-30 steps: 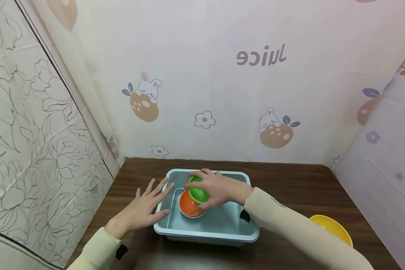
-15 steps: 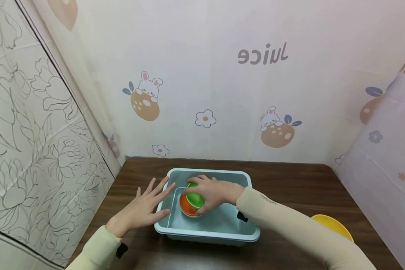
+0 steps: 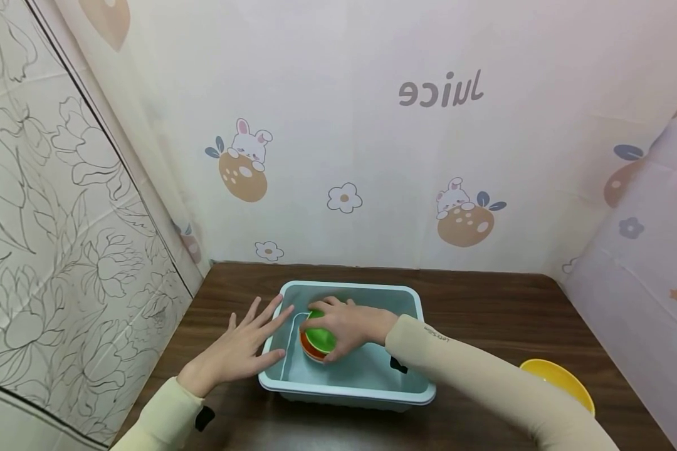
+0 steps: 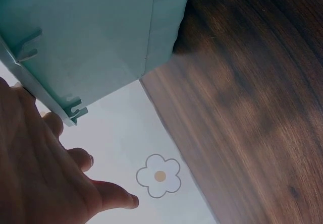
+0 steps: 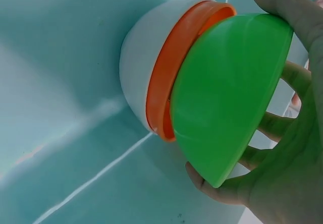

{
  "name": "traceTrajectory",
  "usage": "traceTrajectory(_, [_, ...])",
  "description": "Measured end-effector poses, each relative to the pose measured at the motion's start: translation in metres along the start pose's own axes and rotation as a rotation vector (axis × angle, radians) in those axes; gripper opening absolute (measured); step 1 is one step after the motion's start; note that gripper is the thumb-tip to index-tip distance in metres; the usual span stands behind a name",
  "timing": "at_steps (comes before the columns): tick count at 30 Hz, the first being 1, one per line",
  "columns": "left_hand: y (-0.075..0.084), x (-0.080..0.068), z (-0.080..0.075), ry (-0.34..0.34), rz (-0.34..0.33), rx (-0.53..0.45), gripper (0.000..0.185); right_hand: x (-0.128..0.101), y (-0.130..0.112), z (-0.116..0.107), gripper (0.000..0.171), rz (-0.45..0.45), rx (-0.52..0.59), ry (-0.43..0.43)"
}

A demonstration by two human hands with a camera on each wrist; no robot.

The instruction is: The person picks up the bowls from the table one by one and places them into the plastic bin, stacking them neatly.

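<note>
Inside the light blue-green plastic basin (image 3: pixel 350 394), my right hand (image 3: pixel 350 327) grips a green bowl (image 5: pixel 227 93) by its rim, thumb on one side and fingers round the other. The green bowl is tilted, its underside right at the mouth of an orange bowl (image 5: pixel 174 65). That orange bowl sits nested in a white bowl (image 5: pixel 141 57) on the basin's floor. My left hand (image 3: pixel 237 354) has its fingers spread, with fingertips at the basin's left rim. The left wrist view shows the basin's outer wall (image 4: pixel 96 37) just beyond that hand.
A yellow bowl (image 3: pixel 561 383) stands on the dark wood table (image 3: pixel 485 307) at the right, partly behind my right sleeve (image 3: pixel 479 369). Patterned cloth (image 3: pixel 383 144) hangs behind the table and along both sides.
My right hand has moved the green bowl down and slightly left, so it now covers more of the orange bowl. The left hand has stayed in place.
</note>
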State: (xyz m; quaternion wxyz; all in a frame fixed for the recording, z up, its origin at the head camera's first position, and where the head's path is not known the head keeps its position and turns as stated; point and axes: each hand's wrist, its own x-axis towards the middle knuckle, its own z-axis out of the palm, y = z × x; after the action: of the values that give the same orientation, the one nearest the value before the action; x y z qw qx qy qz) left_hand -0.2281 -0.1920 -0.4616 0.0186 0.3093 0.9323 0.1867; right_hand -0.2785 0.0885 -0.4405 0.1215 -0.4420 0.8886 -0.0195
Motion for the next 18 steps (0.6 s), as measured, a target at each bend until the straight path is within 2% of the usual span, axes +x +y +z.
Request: traceTrajectory(18, [0.0,0.0,0.001,0.005,-0.01,0.011,0.074,0.022,-0.006,0.017,0.074,0.024,-0.042,-0.054])
